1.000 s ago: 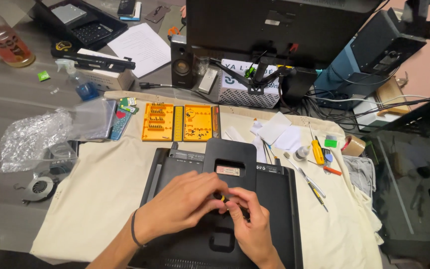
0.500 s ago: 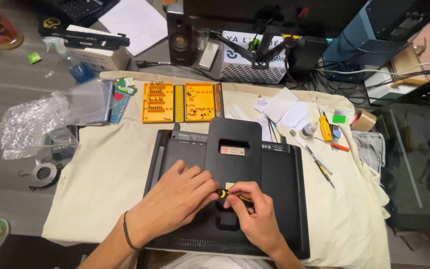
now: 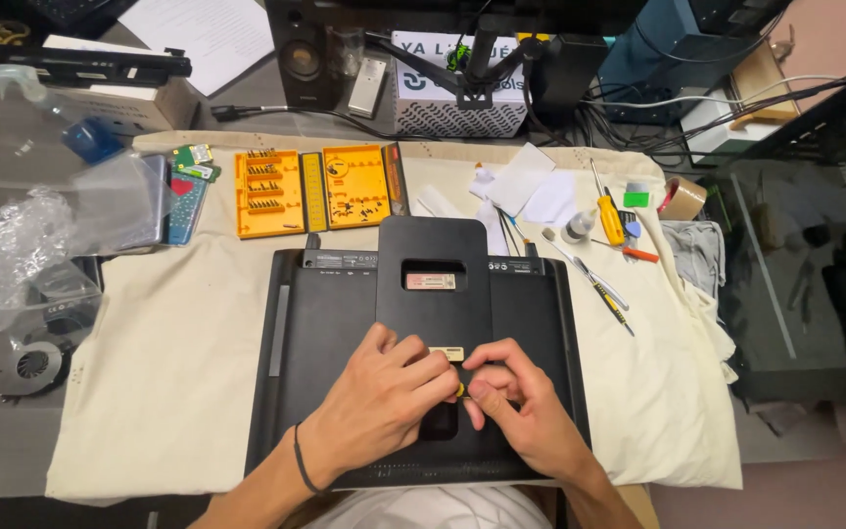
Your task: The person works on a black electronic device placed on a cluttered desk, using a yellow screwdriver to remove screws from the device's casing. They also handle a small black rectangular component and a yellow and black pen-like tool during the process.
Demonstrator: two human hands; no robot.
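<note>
Left hand (image 3: 384,397) and right hand (image 3: 521,411), fingers curled, pinch a small yellow-handled tool (image 3: 459,389) between their tips at lower centre of the frame; whether either grips it fully cannot be told. Both rest on the black monitor back (image 3: 320,323), which looks stiff, smooth, probably heavy, best held by its side edges. Cream cloth (image 3: 168,392) leaves open room left; screwdrivers (image 3: 607,217) crowd the upper right.
</note>
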